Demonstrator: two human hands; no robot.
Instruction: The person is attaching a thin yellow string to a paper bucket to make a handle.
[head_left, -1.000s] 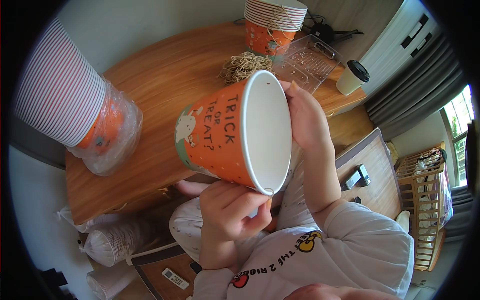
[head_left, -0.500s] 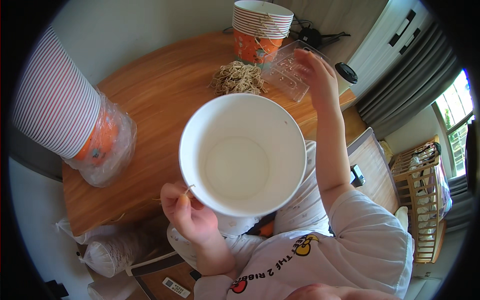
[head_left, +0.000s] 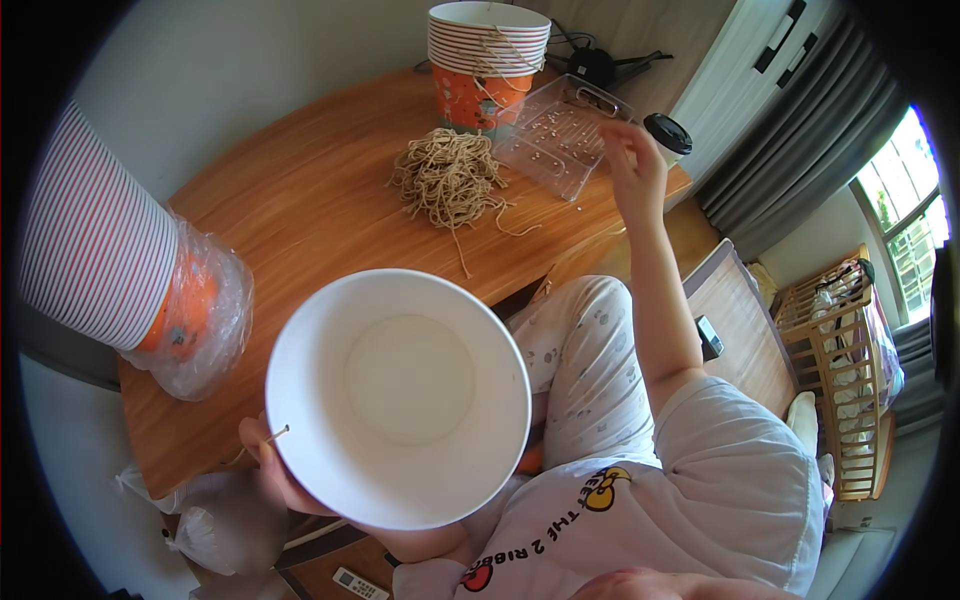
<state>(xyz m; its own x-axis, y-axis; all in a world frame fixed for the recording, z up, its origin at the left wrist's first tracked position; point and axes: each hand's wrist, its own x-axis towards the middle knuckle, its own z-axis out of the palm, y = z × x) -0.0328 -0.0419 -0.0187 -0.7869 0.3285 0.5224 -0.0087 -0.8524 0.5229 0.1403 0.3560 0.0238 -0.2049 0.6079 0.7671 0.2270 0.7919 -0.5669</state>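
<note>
A large white-lined paper bucket (head_left: 400, 480) is tilted with its mouth toward me, in front of the table edge. My left hand (head_left: 285, 478) is closed at its left side, partly hidden behind the wall. A short end of twine (head_left: 277, 433) pokes through the wall near the rim there. My right hand (head_left: 637, 170) is raised by the right edge of a clear plastic tray (head_left: 565, 180), which holds small pale bits. Its fingers are pinched together; whatever they hold is too small to make out. A tangled heap of twine (head_left: 450, 180) lies on the table beside the tray.
A stack of orange-and-white paper buckets (head_left: 485, 95) with twine handles stands at the back. A taller bucket stack in plastic wrap (head_left: 205, 320) leans at the left. A lidded cup (head_left: 668, 135) stands at the table's right end. White bags (head_left: 225, 535) sit below left.
The bucket has moved left and toward me. My left hand has gone from beside the rim to partly behind the wall. My right hand's fingers have come together at the tray's edge.
</note>
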